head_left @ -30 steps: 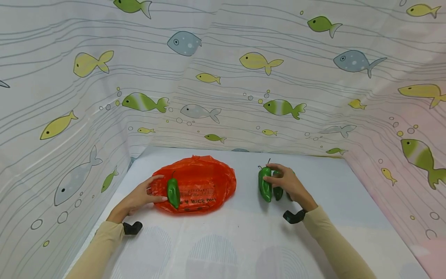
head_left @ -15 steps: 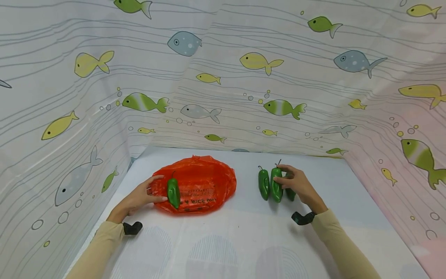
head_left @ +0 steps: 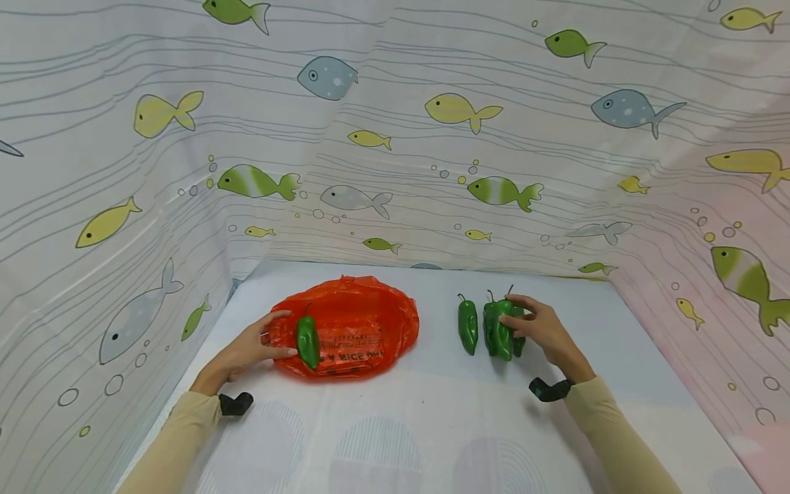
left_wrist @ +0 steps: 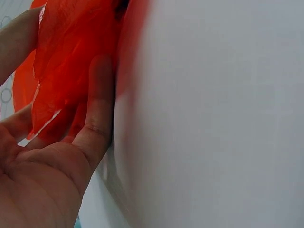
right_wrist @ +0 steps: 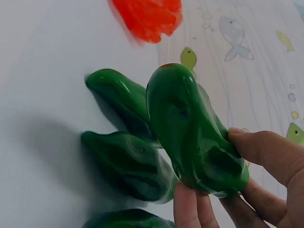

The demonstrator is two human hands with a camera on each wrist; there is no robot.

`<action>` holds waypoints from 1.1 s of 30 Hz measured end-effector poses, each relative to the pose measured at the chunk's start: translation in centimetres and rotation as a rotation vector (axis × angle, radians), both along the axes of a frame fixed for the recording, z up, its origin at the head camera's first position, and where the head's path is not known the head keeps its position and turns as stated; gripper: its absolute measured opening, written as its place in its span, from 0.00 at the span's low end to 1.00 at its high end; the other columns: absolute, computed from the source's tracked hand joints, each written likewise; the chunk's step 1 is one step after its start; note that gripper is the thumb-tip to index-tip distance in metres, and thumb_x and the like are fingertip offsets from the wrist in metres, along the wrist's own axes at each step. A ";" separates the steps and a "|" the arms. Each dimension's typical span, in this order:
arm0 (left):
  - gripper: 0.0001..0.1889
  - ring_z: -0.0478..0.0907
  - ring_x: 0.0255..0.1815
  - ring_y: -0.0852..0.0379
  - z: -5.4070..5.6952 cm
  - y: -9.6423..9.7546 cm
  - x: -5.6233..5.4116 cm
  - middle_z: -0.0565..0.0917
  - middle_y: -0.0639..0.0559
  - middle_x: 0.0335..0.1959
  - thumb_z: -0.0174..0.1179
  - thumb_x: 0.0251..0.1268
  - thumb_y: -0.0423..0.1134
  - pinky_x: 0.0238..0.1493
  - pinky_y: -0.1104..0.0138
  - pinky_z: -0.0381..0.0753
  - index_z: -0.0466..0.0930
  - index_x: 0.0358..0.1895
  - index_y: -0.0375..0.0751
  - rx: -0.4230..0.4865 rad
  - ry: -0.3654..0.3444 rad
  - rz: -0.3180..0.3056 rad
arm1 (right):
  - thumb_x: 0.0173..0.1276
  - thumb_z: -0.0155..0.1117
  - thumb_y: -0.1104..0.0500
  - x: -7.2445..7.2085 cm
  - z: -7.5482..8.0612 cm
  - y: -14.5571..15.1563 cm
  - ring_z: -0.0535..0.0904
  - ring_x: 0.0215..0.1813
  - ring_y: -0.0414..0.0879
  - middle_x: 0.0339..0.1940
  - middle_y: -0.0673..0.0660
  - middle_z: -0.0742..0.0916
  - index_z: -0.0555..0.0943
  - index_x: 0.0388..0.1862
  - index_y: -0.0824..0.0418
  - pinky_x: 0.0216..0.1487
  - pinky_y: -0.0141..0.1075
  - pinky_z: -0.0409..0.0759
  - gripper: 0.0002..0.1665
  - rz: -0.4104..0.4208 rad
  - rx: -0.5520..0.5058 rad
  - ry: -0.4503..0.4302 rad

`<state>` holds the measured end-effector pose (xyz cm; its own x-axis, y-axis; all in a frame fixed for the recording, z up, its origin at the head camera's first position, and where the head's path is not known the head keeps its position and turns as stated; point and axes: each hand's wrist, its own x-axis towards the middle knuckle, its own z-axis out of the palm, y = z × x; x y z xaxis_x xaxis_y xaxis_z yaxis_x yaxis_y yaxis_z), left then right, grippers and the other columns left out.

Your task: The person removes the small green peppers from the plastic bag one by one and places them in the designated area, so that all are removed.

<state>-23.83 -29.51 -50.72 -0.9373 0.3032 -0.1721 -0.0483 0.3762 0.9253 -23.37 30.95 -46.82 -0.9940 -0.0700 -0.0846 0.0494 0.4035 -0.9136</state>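
At the left, my left hand [head_left: 245,348] holds the near-left rim of an open red plastic bag [head_left: 401,329]; the left wrist view shows its fingers against the red film [left_wrist: 71,61]. One long green pepper [head_left: 307,343] lies inside the bag, stem pointing away. On the right, my right hand [head_left: 546,331] pinches another green pepper [right_wrist: 190,123] between thumb and fingertips, stem up. Close behind it in the right wrist view are more green peppers on the table, one in the middle [right_wrist: 126,164] and one farther off [right_wrist: 121,97]. Part of a pepper shows at the lower edge.
The white table [head_left: 382,439] has a faint pattern along its front. A fish-print curtain [head_left: 395,171] encloses the back and both sides. The leftmost loose pepper [head_left: 468,328] lies between the bag and the right hand.
My right hand has carried its pepper to the right, past the leftmost loose pepper and over the others. The left hand and the bag have stayed put.
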 end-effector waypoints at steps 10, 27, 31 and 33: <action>0.52 0.61 0.74 0.28 -0.2 -0.1 -0.2 0.56 0.31 0.78 0.77 0.60 0.39 0.65 0.48 0.77 0.51 0.82 0.46 0.020 -0.014 0.000 | 0.67 0.75 0.46 0.1 -0.7 2.1 0.79 0.58 0.54 0.77 0.64 0.70 0.67 0.78 0.60 0.53 0.46 0.86 0.47 -0.034 0.035 0.027; 0.51 0.59 0.75 0.28 -0.2 0.1 -0.3 0.54 0.32 0.79 0.77 0.60 0.40 0.69 0.43 0.71 0.52 0.82 0.46 -0.007 0.004 -0.007 | 0.69 0.73 0.45 0.9 -1.3 4.5 0.71 0.69 0.63 0.80 0.69 0.64 0.62 0.81 0.62 0.57 0.46 0.84 0.50 -0.097 0.051 -0.022; 0.51 0.58 0.75 0.27 -0.3 0.0 -0.3 0.53 0.32 0.79 0.76 0.60 0.40 0.68 0.42 0.71 0.52 0.82 0.47 -0.009 0.001 -0.003 | 0.69 0.73 0.43 1.0 -1.5 4.9 0.72 0.69 0.62 0.80 0.68 0.64 0.62 0.81 0.61 0.59 0.47 0.83 0.51 -0.098 0.071 -0.029; 0.51 0.58 0.75 0.27 -0.2 -0.1 -0.2 0.53 0.32 0.79 0.76 0.60 0.40 0.68 0.43 0.72 0.52 0.82 0.47 -0.009 -0.001 0.000 | 0.69 0.73 0.43 0.9 -1.6 5.2 0.73 0.68 0.61 0.80 0.68 0.64 0.62 0.81 0.62 0.59 0.47 0.83 0.50 -0.098 0.075 -0.023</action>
<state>-24.03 -29.57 -50.96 -0.9371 0.3016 -0.1761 -0.0496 0.3842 0.9219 -22.44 36.12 -48.41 -0.9934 0.0346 -0.1092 0.1128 0.4626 -0.8794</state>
